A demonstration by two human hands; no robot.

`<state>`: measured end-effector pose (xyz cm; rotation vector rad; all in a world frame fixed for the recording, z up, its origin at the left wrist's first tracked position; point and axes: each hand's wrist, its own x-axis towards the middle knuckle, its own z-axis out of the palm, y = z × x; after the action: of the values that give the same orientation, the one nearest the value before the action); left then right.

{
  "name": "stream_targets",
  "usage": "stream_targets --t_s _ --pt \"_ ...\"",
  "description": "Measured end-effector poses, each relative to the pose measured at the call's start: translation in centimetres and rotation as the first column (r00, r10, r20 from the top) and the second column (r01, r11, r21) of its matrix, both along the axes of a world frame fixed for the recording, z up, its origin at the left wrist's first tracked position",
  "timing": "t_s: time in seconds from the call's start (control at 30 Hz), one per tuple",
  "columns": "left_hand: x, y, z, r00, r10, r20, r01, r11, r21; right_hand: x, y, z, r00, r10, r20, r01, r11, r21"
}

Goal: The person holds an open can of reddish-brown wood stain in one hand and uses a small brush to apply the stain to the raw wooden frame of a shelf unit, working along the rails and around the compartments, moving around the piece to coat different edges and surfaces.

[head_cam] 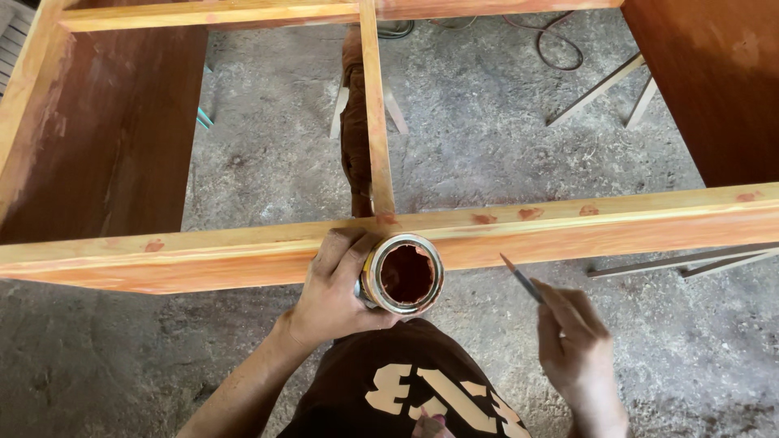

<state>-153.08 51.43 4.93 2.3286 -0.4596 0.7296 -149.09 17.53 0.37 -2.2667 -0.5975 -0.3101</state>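
My left hand (333, 288) grips a small open metal can (403, 274) whose inside is coated with reddish-brown filler; the can is held just below the front rail of a wooden cabinet frame (568, 231). My right hand (572, 341) holds a thin blade-like tool (521, 280), its tip pointing up toward the rail's lower edge. Small reddish-brown patches dot the rail's top face. A narrow upright wooden divider (375, 105) meets the rail right above the can.
Dark reddish-brown side panels (114, 138) stand at left and right of the frame. Rough concrete floor (487, 122) shows through it, with a cable, thin wooden strips and a leg beyond. My dark shirt is at the bottom.
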Motion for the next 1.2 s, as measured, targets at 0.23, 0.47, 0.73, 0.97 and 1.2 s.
stream_targets --t_s 0.23,0.47,0.73,0.97,1.2 --pt "-1.0 -1.1 0.3 0.997 0.078 -0.021 -0.078 0.996 -0.034 1.0 1.0 9.1 0.902 0.225 0.368 -0.124 0.952 -0.279" --pt "-5.8 2.2 0.3 0.965 0.254 -0.071 -0.260 0.962 -0.085 0.7 11.1 13.5 0.656 0.590 0.471 -0.296 0.775 -0.559" --pt "-15.7 13.8 -1.4 0.877 0.473 -0.086 -0.481 0.862 -0.158 -5.7 27.9 16.3 0.387 0.823 0.415 -0.360 0.549 -0.754" --pt "-25.1 27.3 -1.9 0.827 0.555 -0.084 -0.562 0.816 -0.134 -13.0 46.4 14.9 0.105 0.919 0.379 -0.325 0.392 -0.861" --pt "-32.0 37.6 -1.4 0.776 0.622 -0.106 -0.629 0.775 -0.052 -18.2 60.0 13.7 -0.088 0.970 0.225 -0.426 0.168 -0.889"
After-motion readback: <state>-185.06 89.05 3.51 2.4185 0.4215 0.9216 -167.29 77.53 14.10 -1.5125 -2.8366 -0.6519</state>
